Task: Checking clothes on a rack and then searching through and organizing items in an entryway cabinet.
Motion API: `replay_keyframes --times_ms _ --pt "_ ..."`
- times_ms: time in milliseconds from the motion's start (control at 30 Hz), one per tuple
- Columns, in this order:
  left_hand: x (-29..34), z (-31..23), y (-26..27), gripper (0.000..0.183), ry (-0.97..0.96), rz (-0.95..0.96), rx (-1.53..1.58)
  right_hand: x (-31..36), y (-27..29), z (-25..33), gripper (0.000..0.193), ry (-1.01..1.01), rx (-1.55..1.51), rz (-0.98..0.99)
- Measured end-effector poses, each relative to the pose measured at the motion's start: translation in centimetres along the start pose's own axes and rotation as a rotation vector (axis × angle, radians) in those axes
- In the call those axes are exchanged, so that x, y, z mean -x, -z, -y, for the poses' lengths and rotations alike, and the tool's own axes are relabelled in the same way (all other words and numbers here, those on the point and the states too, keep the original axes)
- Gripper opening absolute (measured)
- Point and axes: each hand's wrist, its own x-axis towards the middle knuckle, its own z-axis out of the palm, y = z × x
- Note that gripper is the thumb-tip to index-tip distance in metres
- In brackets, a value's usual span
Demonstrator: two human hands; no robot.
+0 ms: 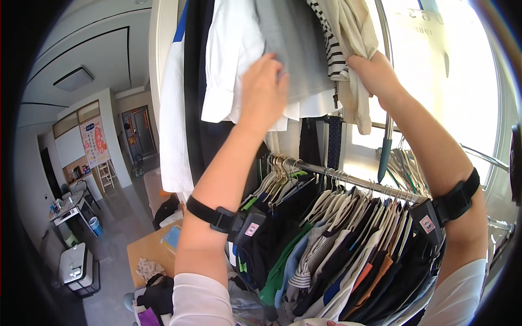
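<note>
A: What does the right hand (pixel 375 76) have?
B: It grasps the cream garment (pixel 356 38), in the upper right part of the frame. The thumb lies on the front of the cloth; the other fingers are mostly hidden.
A: How does this garment look?
B: It is plain and seems soft. It falls in long, loose folds, and a narrow part, similar to a sleeve, hangs lower.
A: And the left hand (pixel 263 89)?
B: It is raised at upper centre, before the white shirt (pixel 228 54) and the grey garment (pixel 299 60). Its fingers are bent and a little blurred, so I cannot tell if they hold cloth.
A: Which textures are near?
B: The grey garment is smooth; the white shirt looks more crisp. Beside the cream garment there is a striped garment (pixel 333 54), with black and white bands.
A: And below?
B: A shiny metal rail (pixel 353 178) crosses the frame right of centre. Thin hangers (pixel 322 202) stand closely on it, carrying green, blue, striped and dark clothes (pixel 348 261). Above this rail ends a straight pole (pixel 384 155) with a green tip.
</note>
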Motion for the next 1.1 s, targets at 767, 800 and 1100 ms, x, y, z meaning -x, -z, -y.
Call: replay_keyframes --times_ms 767,800,1100 --pt "-3.9 -0.9 7.5 0.081 0.672 0.026 0.643 -1.1 8.5 1.3 0.049 -0.034 0.101 -0.012" --pt "-3.2 -0.5 6.6 0.077 0.736 0.07 0.743 -0.9 8.8 1.4 0.051 -0.034 0.123 -0.018" --pt "-1.9 -3.4 0.4 0.088 0.959 0.367 1.178 -0.1 9.1 0.9 0.05 -0.027 0.134 -0.083"
